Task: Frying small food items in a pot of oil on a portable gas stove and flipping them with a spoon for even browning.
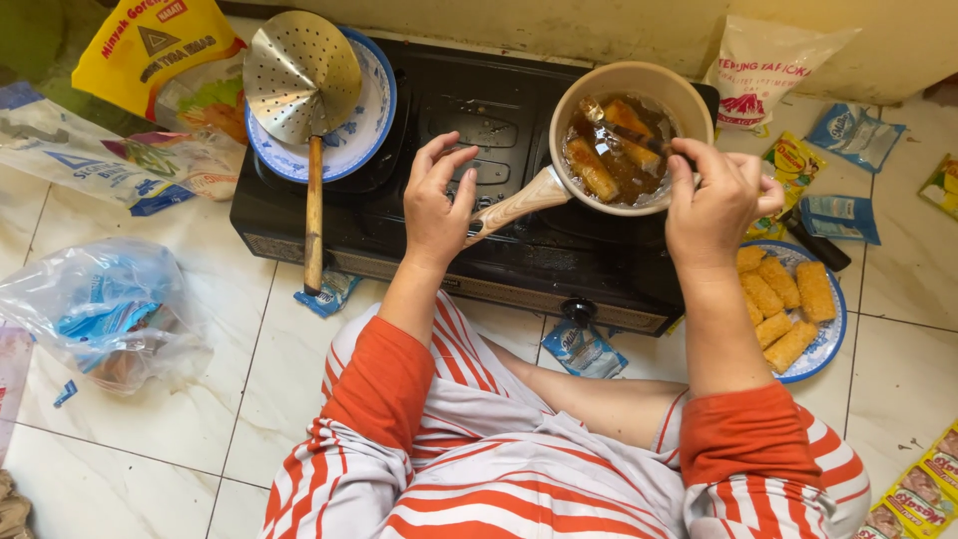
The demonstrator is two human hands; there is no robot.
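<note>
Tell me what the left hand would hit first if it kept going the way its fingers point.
Probably the black stove top: the left hand points up-frame across it, left of the pan handle. Height above it is unclear.

White tiled floor (180,419) carries black stove (419,200), breaded-stick plate (826,344), plastic bags (105,309).

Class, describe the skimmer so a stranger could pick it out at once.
Find the black stove on the tiled floor. On its left burner sits a blue-rimmed plate, and the skimmer lies across it. Its perforated metal disc and long wooden handle set it apart from the cream pan.
</note>
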